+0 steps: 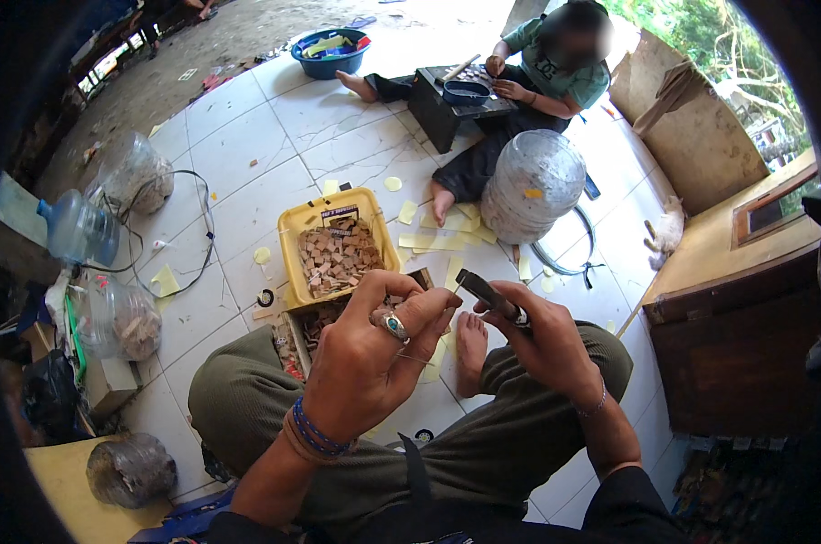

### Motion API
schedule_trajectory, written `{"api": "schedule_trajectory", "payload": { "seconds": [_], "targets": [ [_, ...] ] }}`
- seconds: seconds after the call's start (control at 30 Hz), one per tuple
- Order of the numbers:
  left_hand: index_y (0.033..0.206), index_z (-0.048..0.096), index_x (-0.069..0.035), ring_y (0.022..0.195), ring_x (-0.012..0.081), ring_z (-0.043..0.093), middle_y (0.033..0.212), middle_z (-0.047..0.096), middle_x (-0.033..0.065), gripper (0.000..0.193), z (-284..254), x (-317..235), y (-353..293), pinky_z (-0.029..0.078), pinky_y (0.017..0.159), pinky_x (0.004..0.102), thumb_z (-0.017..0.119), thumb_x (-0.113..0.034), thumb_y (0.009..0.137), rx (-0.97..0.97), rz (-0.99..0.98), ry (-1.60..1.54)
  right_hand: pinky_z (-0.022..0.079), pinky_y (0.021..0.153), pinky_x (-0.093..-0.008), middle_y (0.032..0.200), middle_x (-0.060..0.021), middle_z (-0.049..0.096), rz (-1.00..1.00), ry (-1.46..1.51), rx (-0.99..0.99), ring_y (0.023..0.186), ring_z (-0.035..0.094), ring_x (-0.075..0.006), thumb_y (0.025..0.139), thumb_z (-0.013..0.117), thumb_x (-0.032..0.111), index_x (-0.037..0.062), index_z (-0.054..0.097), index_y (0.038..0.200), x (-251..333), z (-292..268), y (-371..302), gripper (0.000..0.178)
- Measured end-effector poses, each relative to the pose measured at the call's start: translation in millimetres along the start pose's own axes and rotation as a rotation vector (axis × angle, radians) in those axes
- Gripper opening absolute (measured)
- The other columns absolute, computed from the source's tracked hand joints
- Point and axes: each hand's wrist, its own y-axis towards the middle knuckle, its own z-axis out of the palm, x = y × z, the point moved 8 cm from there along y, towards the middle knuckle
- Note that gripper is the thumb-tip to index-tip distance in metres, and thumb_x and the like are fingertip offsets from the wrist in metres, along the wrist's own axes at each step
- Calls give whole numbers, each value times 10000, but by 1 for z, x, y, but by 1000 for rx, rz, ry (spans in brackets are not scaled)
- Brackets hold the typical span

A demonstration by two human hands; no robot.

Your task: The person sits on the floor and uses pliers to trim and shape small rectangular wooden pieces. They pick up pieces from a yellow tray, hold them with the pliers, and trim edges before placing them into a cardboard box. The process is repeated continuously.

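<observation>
Above my crossed legs, my left hand pinches a thin wire between thumb and fingers, and a length of it trails below the fist. My right hand is wrapped round dark metal pliers. The jaws of the pliers are close to my left fingertips; whether they grip the wire is too small to tell. Just beyond my left hand sits a yellow plastic basin full of small brown flat pieces. Partly hidden by that hand, a box under the basin's near edge holds more pieces.
A co-worker sits across the tiles at a black box. Beside them stand a large plastic jug and a wire coil. Yellow scraps litter the floor. A cat lies right; cut plastic bottles stand left.
</observation>
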Motion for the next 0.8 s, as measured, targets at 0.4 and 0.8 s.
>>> {"api": "schedule_trajectory", "payload": {
  "seconds": [0.4,0.8],
  "targets": [
    [1215,708,-70,845,308,733,1058,626,147,311,4,3,-1,590,686,407,746,-27,909,34,-21,-6,596,821,-440,1131,-204,720,21,-13,-2,995,738,-364,954,709,68,59,568,1340,1,-2,-4,411],
    [1202,724,-71,806,274,712,998,616,136,281,3,7,0,563,682,392,742,-34,924,28,-78,-58,571,766,-445,1049,-192,715,9,-103,-70,908,728,-370,960,726,130,69,574,1312,-3,-5,-5,388]
  ]
}}
